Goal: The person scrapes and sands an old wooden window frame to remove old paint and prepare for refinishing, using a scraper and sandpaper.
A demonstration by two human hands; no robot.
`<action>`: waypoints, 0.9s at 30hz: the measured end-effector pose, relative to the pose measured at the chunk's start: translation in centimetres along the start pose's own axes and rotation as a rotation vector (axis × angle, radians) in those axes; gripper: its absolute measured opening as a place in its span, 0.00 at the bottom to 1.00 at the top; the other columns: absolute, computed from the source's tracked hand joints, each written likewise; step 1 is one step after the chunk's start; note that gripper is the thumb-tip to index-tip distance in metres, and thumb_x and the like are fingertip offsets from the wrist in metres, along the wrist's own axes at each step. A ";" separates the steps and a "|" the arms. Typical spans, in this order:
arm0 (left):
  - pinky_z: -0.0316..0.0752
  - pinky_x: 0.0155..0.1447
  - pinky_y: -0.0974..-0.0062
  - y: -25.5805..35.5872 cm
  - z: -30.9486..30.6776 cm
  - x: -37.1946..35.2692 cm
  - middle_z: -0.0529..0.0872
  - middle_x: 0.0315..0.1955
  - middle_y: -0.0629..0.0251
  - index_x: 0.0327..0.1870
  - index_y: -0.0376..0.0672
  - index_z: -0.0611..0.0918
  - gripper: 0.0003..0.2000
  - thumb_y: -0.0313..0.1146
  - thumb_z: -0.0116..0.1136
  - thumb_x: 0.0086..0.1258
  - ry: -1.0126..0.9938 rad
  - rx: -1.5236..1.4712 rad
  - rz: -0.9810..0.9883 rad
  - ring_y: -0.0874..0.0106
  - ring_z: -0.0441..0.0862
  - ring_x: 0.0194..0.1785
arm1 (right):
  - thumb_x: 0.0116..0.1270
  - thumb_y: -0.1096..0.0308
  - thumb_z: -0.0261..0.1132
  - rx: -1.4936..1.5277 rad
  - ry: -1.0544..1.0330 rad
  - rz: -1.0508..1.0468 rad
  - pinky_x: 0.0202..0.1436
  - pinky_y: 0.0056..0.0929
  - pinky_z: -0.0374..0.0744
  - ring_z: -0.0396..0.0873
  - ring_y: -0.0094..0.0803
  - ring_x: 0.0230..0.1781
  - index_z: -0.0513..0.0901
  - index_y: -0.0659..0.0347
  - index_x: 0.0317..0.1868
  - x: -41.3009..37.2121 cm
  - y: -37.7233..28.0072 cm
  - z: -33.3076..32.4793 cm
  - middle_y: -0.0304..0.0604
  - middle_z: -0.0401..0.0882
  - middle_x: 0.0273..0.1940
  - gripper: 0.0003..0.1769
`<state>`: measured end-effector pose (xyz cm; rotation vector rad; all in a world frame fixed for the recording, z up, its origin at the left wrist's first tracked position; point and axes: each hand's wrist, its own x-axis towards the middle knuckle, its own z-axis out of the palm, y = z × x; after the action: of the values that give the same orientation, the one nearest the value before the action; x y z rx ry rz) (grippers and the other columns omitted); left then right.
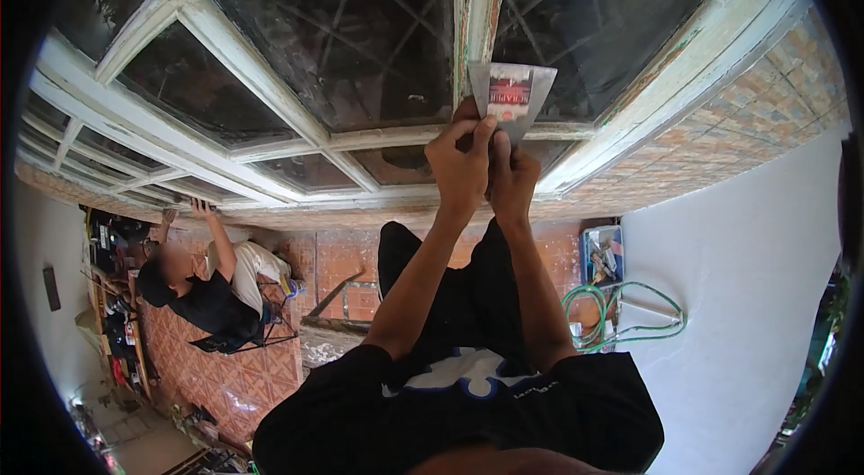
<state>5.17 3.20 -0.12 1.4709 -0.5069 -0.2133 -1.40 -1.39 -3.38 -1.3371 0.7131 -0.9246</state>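
Observation:
A wide metal scraper (537, 102) with a red and white label is held up against the white wooden window frame (480, 3). Its broad edge points up and lies close to the upright bar between two dark panes, where the paint is worn and flaking. My right hand (515, 176) is closed at the lower end of the scraper, around its handle, which is mostly hidden. Beside it, my left hand (461, 156) has curled fingers, with the fingertips pressed on the left side of the blade.
A seated person (211, 295) in black works at the same window on the left. A blue crate (601, 255) of items and a coiled green hose (589, 304) lie on the right by a white wall (747, 295). Stone-like tiles (711, 147) border the window.

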 end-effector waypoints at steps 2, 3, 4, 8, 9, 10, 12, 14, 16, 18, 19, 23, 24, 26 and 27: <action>0.70 0.31 0.77 0.3 0.0 0.2 0.83 0.18 0.63 0.29 0.31 0.85 0.12 0.35 0.65 0.64 -0.002 0.008 -0.023 0.80 0.76 0.24 | 0.74 0.57 0.57 -0.022 0.010 -0.004 0.20 0.21 0.63 0.66 0.15 0.20 0.76 0.67 0.23 -0.6 0.2 -0.2 0.32 0.72 0.18 0.25; 0.70 0.31 0.78 0.0 0.1 0.3 0.83 0.18 0.63 0.29 0.31 0.85 0.13 0.35 0.65 0.64 0.004 -0.017 -0.003 0.80 0.76 0.24 | 0.75 0.57 0.57 -0.027 0.014 -0.025 0.21 0.21 0.63 0.66 0.15 0.20 0.76 0.67 0.23 -0.4 0.1 0.0 0.32 0.72 0.18 0.25; 0.70 0.30 0.78 -0.8 0.0 -0.1 0.83 0.18 0.63 0.30 0.31 0.85 0.13 0.35 0.65 0.64 0.009 -0.041 0.014 0.80 0.75 0.24 | 0.75 0.56 0.57 0.017 0.035 0.036 0.21 0.21 0.63 0.66 0.15 0.20 0.77 0.68 0.24 -0.8 0.1 0.3 0.32 0.72 0.18 0.25; 0.70 0.31 0.78 1.0 0.1 0.2 0.83 0.18 0.62 0.30 0.31 0.84 0.13 0.36 0.65 0.64 0.028 -0.055 0.015 0.80 0.76 0.24 | 0.75 0.57 0.57 -0.051 0.032 0.009 0.21 0.20 0.64 0.66 0.15 0.21 0.78 0.68 0.26 -0.5 -0.5 0.4 0.32 0.73 0.19 0.24; 0.70 0.31 0.78 0.8 0.0 -0.2 0.83 0.18 0.62 0.29 0.31 0.84 0.13 0.36 0.65 0.64 0.022 -0.028 0.001 0.80 0.76 0.24 | 0.75 0.57 0.57 -0.050 0.023 0.015 0.22 0.21 0.64 0.66 0.15 0.21 0.79 0.68 0.26 -0.6 -0.8 0.3 0.32 0.73 0.19 0.24; 0.70 0.31 0.78 0.7 -0.1 -0.3 0.83 0.19 0.62 0.29 0.31 0.84 0.13 0.36 0.65 0.64 0.015 -0.004 -0.002 0.80 0.76 0.24 | 0.75 0.57 0.57 -0.045 0.016 0.010 0.22 0.21 0.64 0.66 0.15 0.21 0.79 0.68 0.26 -0.5 -1.2 0.4 0.32 0.74 0.19 0.24; 0.64 0.26 0.82 0.2 0.0 -0.4 0.79 0.17 0.71 0.28 0.30 0.84 0.15 0.37 0.65 0.65 0.026 0.017 0.061 0.85 0.71 0.23 | 0.75 0.57 0.57 -0.057 0.063 -0.051 0.22 0.22 0.65 0.67 0.16 0.21 0.78 0.70 0.25 -0.9 -0.7 0.8 0.34 0.74 0.19 0.25; 0.64 0.26 0.82 0.1 0.3 0.2 0.78 0.16 0.71 0.27 0.30 0.84 0.15 0.37 0.65 0.65 0.045 -0.042 0.072 0.85 0.71 0.22 | 0.74 0.57 0.57 -0.095 0.076 -0.074 0.22 0.24 0.66 0.68 0.17 0.22 0.78 0.71 0.25 -0.6 -0.8 0.9 0.35 0.75 0.18 0.25; 0.63 0.25 0.83 1.5 0.4 0.6 0.78 0.15 0.72 0.27 0.30 0.84 0.15 0.37 0.65 0.65 0.022 -0.043 0.078 0.85 0.70 0.22 | 0.74 0.58 0.57 -0.166 0.048 -0.050 0.22 0.25 0.67 0.68 0.17 0.22 0.78 0.72 0.24 0.2 -1.8 0.4 0.36 0.75 0.18 0.26; 0.63 0.25 0.83 0.3 0.2 -0.3 0.77 0.15 0.73 0.27 0.30 0.84 0.15 0.37 0.65 0.65 0.019 -0.014 0.035 0.85 0.70 0.21 | 0.74 0.58 0.58 -0.201 0.047 -0.079 0.23 0.25 0.68 0.69 0.17 0.22 0.78 0.72 0.24 -0.5 -1.1 -0.1 0.37 0.76 0.18 0.25; 0.63 0.25 0.83 -0.1 0.1 -0.2 0.77 0.15 0.73 0.27 0.30 0.84 0.15 0.37 0.65 0.65 0.013 -0.002 0.033 0.86 0.70 0.21 | 0.74 0.59 0.58 -0.209 0.051 -0.111 0.23 0.26 0.68 0.69 0.18 0.22 0.78 0.73 0.24 -0.4 -0.8 0.0 0.37 0.76 0.19 0.25; 0.69 0.30 0.78 -0.2 0.1 -0.6 0.82 0.17 0.64 0.29 0.30 0.84 0.13 0.34 0.65 0.64 0.008 -0.023 -0.058 0.81 0.74 0.24 | 0.74 0.57 0.58 -0.096 0.030 -0.078 0.23 0.24 0.67 0.68 0.17 0.22 0.78 0.71 0.24 -0.7 -0.1 0.1 0.35 0.76 0.19 0.25; 0.68 0.29 0.79 -0.5 0.1 -0.8 0.82 0.17 0.66 0.29 0.30 0.84 0.13 0.34 0.65 0.65 0.023 -0.030 -0.015 0.82 0.74 0.24 | 0.74 0.57 0.58 -0.098 0.020 -0.046 0.23 0.23 0.66 0.67 0.16 0.22 0.78 0.70 0.24 -0.8 -0.1 -0.1 0.34 0.75 0.19 0.25; 0.66 0.28 0.82 -1.0 0.5 -0.8 0.81 0.17 0.71 0.29 0.31 0.85 0.13 0.35 0.65 0.66 0.054 -0.049 0.077 0.85 0.72 0.24 | 0.74 0.56 0.58 -0.104 -0.002 0.011 0.23 0.22 0.64 0.66 0.15 0.22 0.79 0.69 0.24 -0.9 -0.6 -0.5 0.33 0.74 0.19 0.25; 0.66 0.28 0.82 -1.1 0.5 -0.9 0.81 0.18 0.70 0.29 0.31 0.85 0.13 0.36 0.65 0.66 0.050 -0.033 0.069 0.85 0.72 0.24 | 0.74 0.56 0.58 -0.074 -0.002 0.003 0.22 0.21 0.64 0.65 0.15 0.21 0.79 0.68 0.25 -0.8 0.0 -0.5 0.32 0.73 0.19 0.25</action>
<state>4.38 3.02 -1.36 1.4203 -0.5103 -0.1291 -2.21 -0.95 -3.48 -1.4014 0.7536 -0.9017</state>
